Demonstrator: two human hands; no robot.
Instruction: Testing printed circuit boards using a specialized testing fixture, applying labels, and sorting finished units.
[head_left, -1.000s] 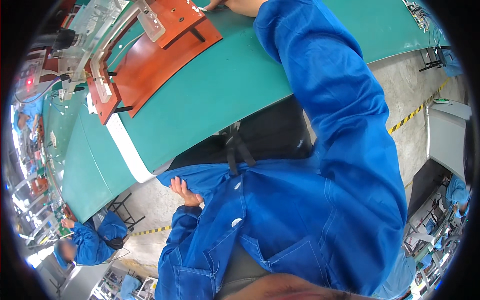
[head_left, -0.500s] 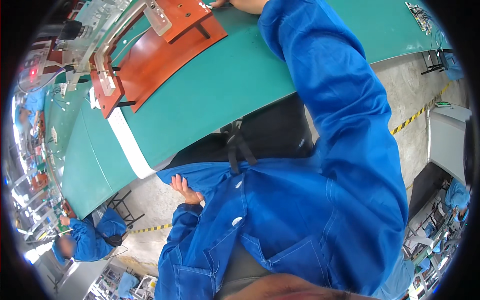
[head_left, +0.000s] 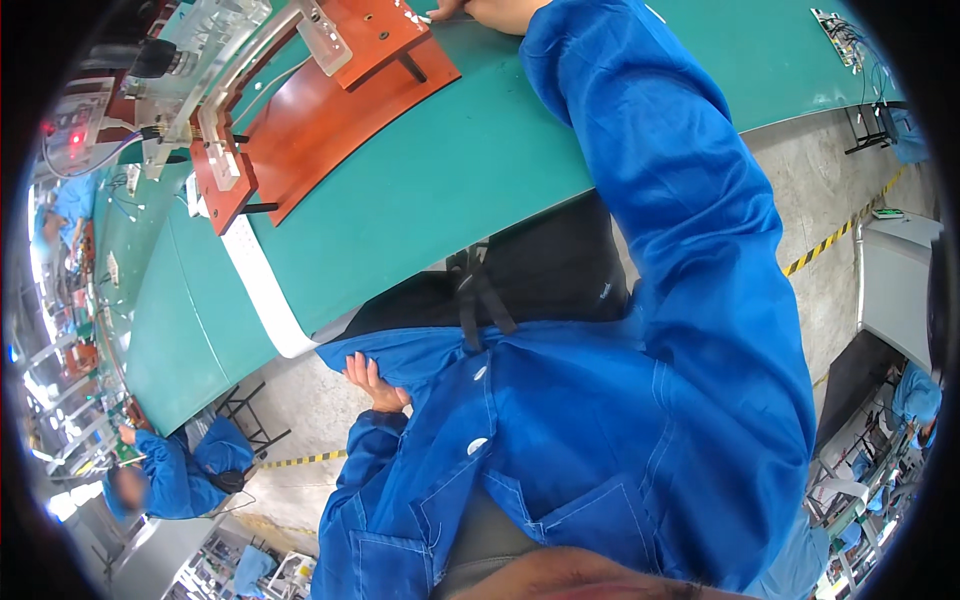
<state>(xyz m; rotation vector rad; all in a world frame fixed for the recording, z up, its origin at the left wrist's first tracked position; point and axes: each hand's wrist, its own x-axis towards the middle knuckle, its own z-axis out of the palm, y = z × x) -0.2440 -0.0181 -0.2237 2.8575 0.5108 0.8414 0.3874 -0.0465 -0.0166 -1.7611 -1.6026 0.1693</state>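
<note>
My right hand (head_left: 500, 13) reaches to the far edge of the view, by the front corner of an orange-red fixture (head_left: 320, 120) on the green table. Its fingers are drawn together, partly cut off by the upper edge; what they pinch is too small to make out. My left hand (head_left: 377, 382) is low at my left side, against the hem of my blue jacket (head_left: 560, 400). Its fingers are slightly bent and a little apart, with no separate object visible in them; the palm is hidden.
Clear plastic parts and cables (head_left: 165, 130) stand at the fixture's left side. A white strip (head_left: 265, 290) crosses the green table (head_left: 420, 180). A circuit board with wires (head_left: 838, 38) lies far right. A seated person (head_left: 185, 470) works at the lower left.
The fixture and table appear shifted slightly right and down in the view. Slightly more of my right hand shows at the upper edge. My left hand stays by the jacket hem.
</note>
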